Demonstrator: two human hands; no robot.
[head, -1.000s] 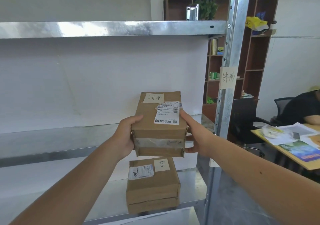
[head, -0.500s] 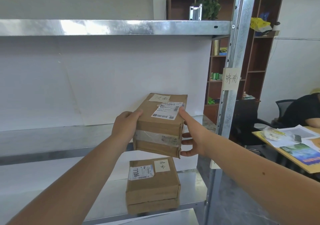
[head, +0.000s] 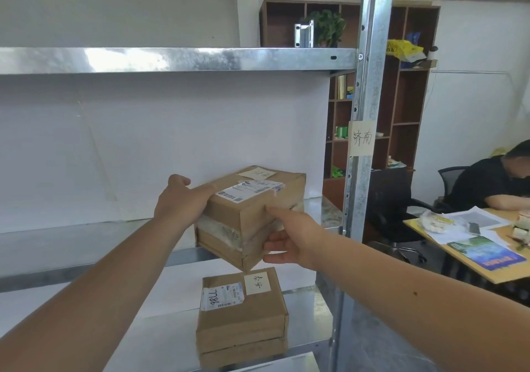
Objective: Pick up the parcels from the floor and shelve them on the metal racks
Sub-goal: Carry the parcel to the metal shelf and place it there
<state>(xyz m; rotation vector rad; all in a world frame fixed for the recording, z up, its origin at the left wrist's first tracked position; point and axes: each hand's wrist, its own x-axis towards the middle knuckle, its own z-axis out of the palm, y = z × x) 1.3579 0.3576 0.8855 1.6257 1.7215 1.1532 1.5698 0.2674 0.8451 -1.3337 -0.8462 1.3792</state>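
- Head view, centre of frame: parcel (head: 252, 214) now sits higher and deeper than a second ago, turned so one corner points at the camera; its far end is over the middle shelf (head: 86, 236) of the metal rack (head: 364, 142), near corner overhanging the front lip.
- Left hand (head: 183, 202): grip closed on the parcel's left top edge, thumb up behind. Right hand (head: 289, 236): grip closed on the near right face, index finger laid along the side, other fingers under the base.
- Reading: the parcel has gone from carried in front of the rack to being fed onto the shelf; placement looks nearly done, release not yet.
- Lower centre: second parcel (head: 243, 320) lies on the lower shelf (head: 309, 300), unmoved.
- Upright carries a handwritten tag (head: 362, 139), right of centre.
- Hard to tell: whether the parcel's base touches the shelf; the note on its top is blurred; right fingertips hidden under the box. The floor and any remaining parcels are out of frame.
- Right edge: seated person (head: 493, 182) at a worktop (head: 487, 259), partly cut off.
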